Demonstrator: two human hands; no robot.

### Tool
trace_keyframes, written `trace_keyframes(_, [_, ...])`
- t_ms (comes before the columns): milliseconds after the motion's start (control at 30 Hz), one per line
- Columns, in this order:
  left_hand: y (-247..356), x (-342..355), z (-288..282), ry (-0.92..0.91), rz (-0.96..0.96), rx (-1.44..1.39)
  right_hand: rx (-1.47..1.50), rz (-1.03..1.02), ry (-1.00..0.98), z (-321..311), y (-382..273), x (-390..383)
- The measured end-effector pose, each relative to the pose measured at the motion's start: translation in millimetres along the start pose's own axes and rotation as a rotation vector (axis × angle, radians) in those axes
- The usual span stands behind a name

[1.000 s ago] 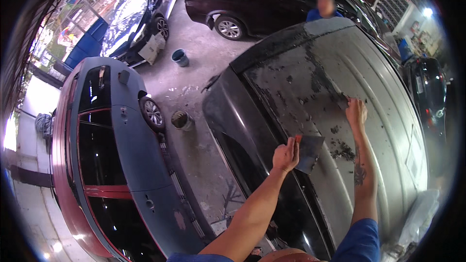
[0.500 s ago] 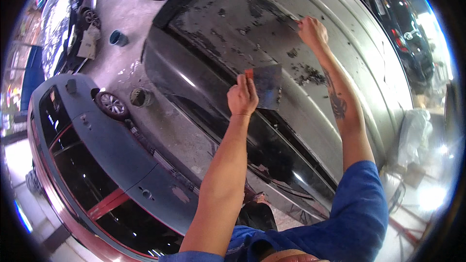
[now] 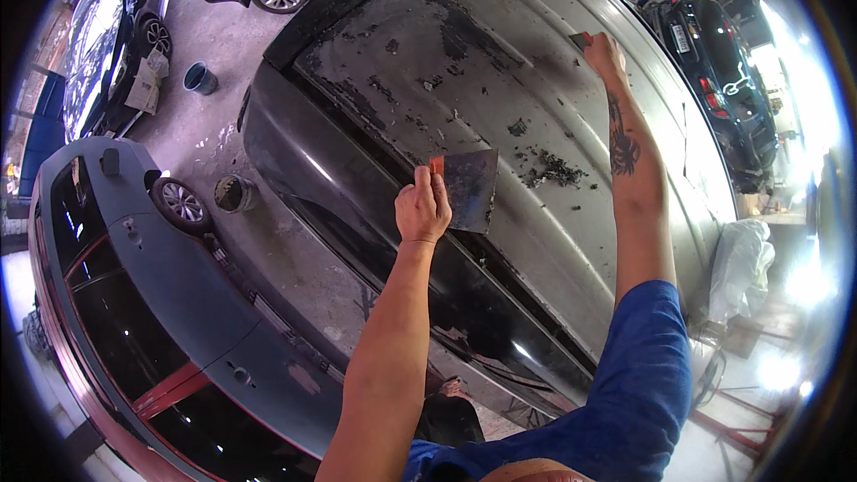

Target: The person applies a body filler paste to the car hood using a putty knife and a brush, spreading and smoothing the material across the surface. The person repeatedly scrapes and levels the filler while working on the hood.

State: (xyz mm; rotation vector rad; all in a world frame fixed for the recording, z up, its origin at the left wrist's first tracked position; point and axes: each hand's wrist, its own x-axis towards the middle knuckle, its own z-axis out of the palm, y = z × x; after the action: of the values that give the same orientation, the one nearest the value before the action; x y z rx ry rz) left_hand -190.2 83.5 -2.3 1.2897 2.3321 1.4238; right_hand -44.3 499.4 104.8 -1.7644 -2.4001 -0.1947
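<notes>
at centre lies a grey car roof (image 3: 571,245); on the floor (image 3: 237,46) leftward, a blue bucket (image 3: 207,82) and a grimy bucket (image 3: 249,197), contents unclear. over the roof, left fingers (image 3: 423,184) grip a square plate (image 3: 470,193), likely light and stiff, best held by its orange edge (image 3: 436,164); right fingers (image 3: 599,45) clasp a small blade (image 3: 580,39) beyond dark flakes (image 3: 555,168).

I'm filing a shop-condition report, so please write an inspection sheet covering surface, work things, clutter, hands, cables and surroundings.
Surface: ribbed vehicle roof, grey with dark patches.
Work things: dark flat plate with an orange edge; small flat tool.
Clutter: dark flakes scattered and heaped on the roof.
Hands: left hand grips the plate; right hand holds the small tool over the roof.
Cables: nothing clearly seen.
Surroundings: grey-and-red car, blue bucket, grimy bucket.
</notes>
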Motion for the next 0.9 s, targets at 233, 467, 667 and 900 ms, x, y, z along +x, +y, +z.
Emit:
trace_keyframes(233, [-1,0,4,0.083,0.055,0.084,0.092,-0.313,-0.081,-4,-53,-31])
trace_keyframes(467, [2,2,3,0.019,0.006,0.101,0.11,-0.444,-0.254,-21,-48,-130])
trace_keyframes(667, [0,0,2,-0.031,-0.072,0.016,0.294,-0.27,-0.035,4,70,-84])
trace_keyframes(900, [-2,-1,3,-0.002,-0.038,0.014,0.02,0.126,-0.041,33,136,-49])
